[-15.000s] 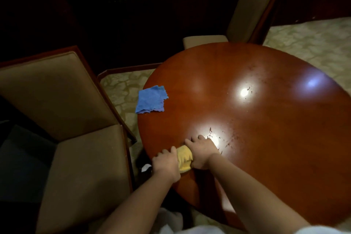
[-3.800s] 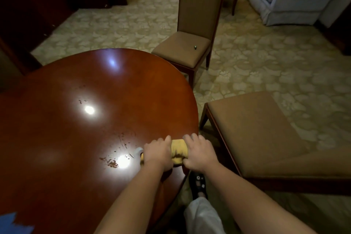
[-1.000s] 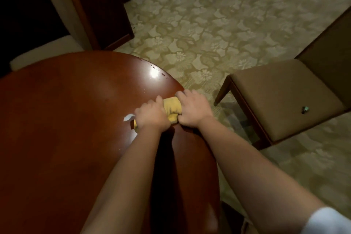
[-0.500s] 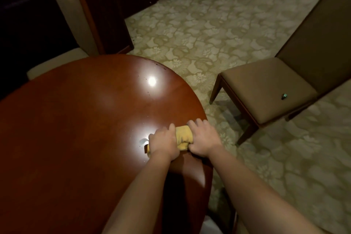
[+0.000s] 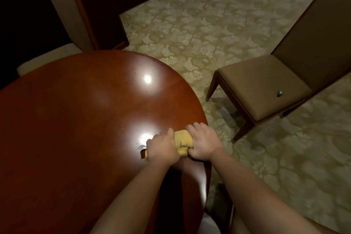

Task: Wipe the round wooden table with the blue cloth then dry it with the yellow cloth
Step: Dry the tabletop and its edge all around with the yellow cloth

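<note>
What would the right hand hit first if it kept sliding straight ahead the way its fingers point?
Nothing on the table: the right hand, gripping the yellow cloth, points up-left over bare wood. Way looks free to the far edge.

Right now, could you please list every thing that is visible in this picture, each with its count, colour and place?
round wooden table: one, reddish brown and glossy, fills the left and centre; two bright light reflections on its top.
yellow cloth: one, yellow, bunched up, on the table near its right edge, between the two hands.
brown chair: one, tan seat with dark wood legs, on the right, apart from the table.
small object: one, dark and greenish, on that chair's seat; too small to identify.
pale chair: one, cream back with wood frame, upper left behind the table.
carpet: one, pale green floral pattern, covers the floor.
left hand: one, grips the cloth's left end.
right hand: one, grips the cloth's right end.
</note>
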### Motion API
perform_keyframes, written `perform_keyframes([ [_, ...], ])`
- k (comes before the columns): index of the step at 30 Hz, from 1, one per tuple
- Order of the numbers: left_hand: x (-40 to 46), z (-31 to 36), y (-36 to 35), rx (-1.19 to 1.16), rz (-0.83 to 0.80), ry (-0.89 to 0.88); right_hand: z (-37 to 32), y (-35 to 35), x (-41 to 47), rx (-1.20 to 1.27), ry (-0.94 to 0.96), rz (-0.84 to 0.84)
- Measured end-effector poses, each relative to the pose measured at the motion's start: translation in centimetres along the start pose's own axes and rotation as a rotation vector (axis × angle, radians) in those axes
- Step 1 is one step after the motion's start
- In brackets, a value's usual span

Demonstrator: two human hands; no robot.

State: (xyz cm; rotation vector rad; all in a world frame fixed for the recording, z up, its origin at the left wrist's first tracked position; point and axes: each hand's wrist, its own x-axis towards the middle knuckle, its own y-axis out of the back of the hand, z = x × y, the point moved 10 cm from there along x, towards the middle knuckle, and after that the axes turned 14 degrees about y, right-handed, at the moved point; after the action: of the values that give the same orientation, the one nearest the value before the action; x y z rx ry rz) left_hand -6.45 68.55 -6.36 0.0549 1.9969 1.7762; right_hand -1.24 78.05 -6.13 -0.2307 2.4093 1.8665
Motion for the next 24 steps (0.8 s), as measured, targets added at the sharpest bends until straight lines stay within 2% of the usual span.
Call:
perform_keyframes([
  [7,7.6,1.3,2.6,-0.043,0.052,0.096,4.6,2.7,7.1,0.001,0.06,0.062],
  [12,10.1,2.4,4.0,0.023,0.088,0.068,6.6,3.6,8.5,0.065,-0.026,0.132],
  [17,7.4,2.5,4.0,0.068,0.089,0.006,5.6,3.6,5.7,0.115,-0.098,0.149],
  [24,-1.4,3.1,1.2,0.102,0.038,-0.157,1.9,0.4,-4.2,0.17,-0.272,0.127],
])
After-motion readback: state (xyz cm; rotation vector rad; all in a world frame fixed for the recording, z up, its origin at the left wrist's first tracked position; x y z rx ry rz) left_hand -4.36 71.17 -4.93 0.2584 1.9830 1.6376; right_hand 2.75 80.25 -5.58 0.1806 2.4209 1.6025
